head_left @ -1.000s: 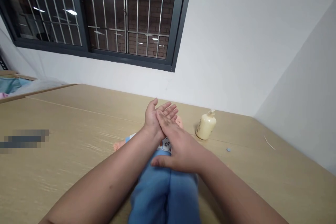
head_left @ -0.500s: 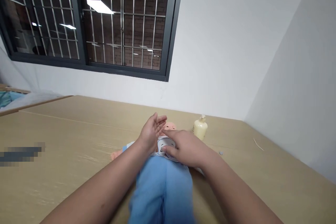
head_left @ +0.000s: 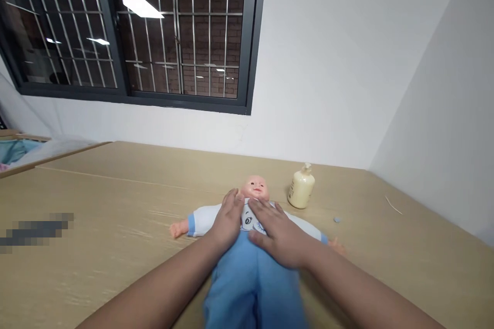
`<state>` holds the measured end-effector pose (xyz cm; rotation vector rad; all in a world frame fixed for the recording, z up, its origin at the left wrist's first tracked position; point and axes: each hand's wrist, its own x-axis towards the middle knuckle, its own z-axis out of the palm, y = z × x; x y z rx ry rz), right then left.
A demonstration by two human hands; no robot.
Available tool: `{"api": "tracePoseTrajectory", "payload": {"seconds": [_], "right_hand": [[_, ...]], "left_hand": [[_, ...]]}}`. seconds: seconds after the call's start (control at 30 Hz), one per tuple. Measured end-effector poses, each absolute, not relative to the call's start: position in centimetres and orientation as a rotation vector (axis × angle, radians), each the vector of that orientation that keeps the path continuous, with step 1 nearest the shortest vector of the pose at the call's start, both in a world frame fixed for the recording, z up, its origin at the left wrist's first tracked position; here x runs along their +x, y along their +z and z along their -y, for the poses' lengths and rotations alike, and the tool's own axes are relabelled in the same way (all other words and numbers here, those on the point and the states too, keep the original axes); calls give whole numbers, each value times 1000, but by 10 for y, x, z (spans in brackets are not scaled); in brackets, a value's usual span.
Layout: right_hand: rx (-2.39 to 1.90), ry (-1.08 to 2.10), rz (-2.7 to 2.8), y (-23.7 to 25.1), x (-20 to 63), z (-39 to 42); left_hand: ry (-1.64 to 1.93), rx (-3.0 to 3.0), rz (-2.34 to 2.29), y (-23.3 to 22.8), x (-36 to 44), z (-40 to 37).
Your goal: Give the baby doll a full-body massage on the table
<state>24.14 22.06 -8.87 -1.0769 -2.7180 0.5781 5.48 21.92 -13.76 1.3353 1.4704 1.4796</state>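
Note:
A baby doll (head_left: 254,267) in blue trousers and a white top with a printed animal face lies on its back, arms spread to both sides. Its head (head_left: 255,186) points toward the wall. My left hand (head_left: 229,218) rests on the left side of the doll's chest, fingers stretched forward. On the right side of the chest, my right hand (head_left: 280,236) lies flat with its thumb out to the left. Part of the printed face shows between the two hands. Neither hand grips anything.
A cream pump bottle (head_left: 301,188) stands right of the doll's head. Farther right lie a small bluish-grey piece (head_left: 337,220) and a thin pale strip (head_left: 393,205) on the tan tabletop (head_left: 127,267). Behind is a barred window (head_left: 177,36). Blue cloth (head_left: 19,151) shows at far left.
My left hand has turned from raised and sideways to flat on the doll's chest. My right hand has settled lower on the chest. The doll's face and arms show more now.

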Motion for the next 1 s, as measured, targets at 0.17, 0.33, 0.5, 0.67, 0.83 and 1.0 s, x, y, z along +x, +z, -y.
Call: {"api": "tracePoseTrajectory", "payload": {"seconds": [0.17,0.33,0.5,0.67,0.83,1.0], "right_hand": [[-1286,671,2483,-115,278,-231],[-1263,655,2508,-125,303,-236],[-1125,488,2581,-133,306,-238],[-1063,350,2534,-140,300,-235],[-1054,342,2517,-140,297,-233],[-1030,344,2495,-137,296,-230]], "left_hand": [[1235,1598,-1606,-135,58,-213],[1238,1628,-1609,-131,60,-209],[1451,1693,-1468,-119,58,-194],[1117,2321,-809,-92,62,-166],[932,2322,-886,-89,66,-169],[1015,2062,-1130,-104,48,-189]]}}
